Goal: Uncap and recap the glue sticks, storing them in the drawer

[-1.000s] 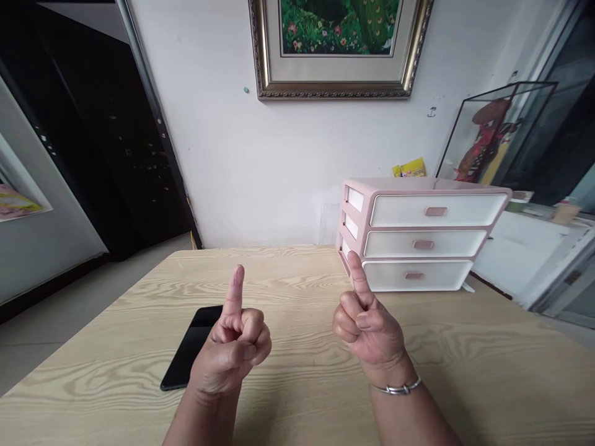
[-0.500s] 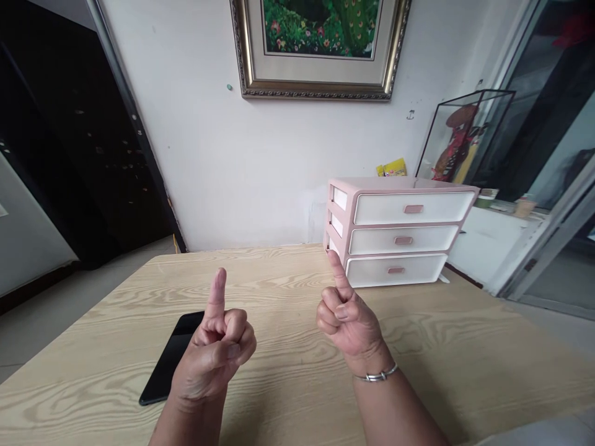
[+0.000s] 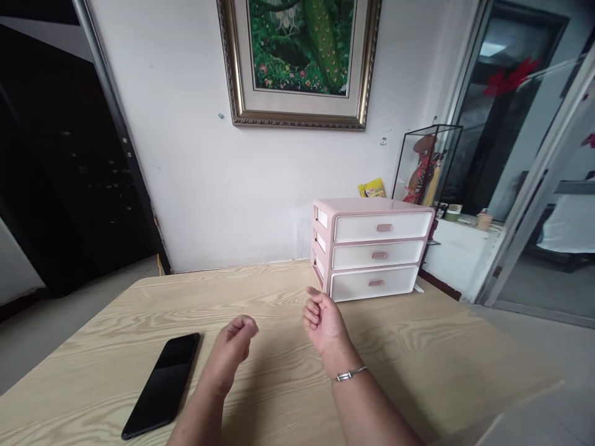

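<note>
The left hand (image 3: 232,347) is curled into a narrow, loose fist above the wood-grain table (image 3: 279,390), its thumb side uppermost. A black smartphone (image 3: 162,387) lies flat on the tabletop to the left of that hand, dark screen up, near the left forearm and apart from the fingers. The right hand (image 3: 328,325), with a silver bracelet (image 3: 349,375) at the wrist, is also closed narrow, palm partly turned inward and fingers bent. Beyond it and to its right stands a pink-and-white three-drawer unit (image 3: 360,255), all three drawers closed; the fingertips show against the table just in front of its lower left corner. A yellow packet (image 3: 374,188) shows above the unit's back edge, below a gilt-framed peacock picture (image 3: 302,56) on the wall.
</note>
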A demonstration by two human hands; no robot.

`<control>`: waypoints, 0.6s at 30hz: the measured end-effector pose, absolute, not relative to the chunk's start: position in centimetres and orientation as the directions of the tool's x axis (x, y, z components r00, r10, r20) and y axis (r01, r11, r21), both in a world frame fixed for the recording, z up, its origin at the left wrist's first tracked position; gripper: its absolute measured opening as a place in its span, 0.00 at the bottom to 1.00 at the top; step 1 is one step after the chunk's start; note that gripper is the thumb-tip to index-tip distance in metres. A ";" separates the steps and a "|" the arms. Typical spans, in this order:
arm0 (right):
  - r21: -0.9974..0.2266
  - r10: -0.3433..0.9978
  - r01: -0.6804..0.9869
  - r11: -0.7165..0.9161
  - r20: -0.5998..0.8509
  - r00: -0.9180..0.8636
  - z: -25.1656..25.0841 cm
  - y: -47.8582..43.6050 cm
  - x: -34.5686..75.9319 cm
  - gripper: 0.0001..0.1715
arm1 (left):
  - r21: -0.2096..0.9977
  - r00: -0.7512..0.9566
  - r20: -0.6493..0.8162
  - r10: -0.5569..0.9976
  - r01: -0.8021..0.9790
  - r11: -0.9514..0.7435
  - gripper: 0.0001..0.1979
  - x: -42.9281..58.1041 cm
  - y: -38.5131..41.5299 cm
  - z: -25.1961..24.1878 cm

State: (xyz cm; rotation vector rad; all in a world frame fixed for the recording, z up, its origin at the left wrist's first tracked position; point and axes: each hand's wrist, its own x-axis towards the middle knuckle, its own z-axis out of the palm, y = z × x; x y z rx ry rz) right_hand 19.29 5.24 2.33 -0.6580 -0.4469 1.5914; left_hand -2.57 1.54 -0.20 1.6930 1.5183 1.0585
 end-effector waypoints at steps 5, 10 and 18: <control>-0.692 0.938 -0.711 -0.125 -0.317 0.143 -1.0 7.5 21.9 0.11 | 0.580 0.095 0.060 0.994 0.807 -0.112 0.08 -0.6 1.0 0.2; -0.779 0.851 -0.617 -0.112 -0.396 0.346 -2.1 9.4 28.2 0.10 | 0.428 0.172 -0.022 0.985 0.892 -0.146 0.09 0.4 0.0 0.7; -0.842 0.761 -0.525 -0.126 -0.422 0.493 -0.2 12.6 35.4 0.21 | 0.362 0.177 -0.015 0.984 0.918 -0.160 0.09 0.3 -0.1 -0.7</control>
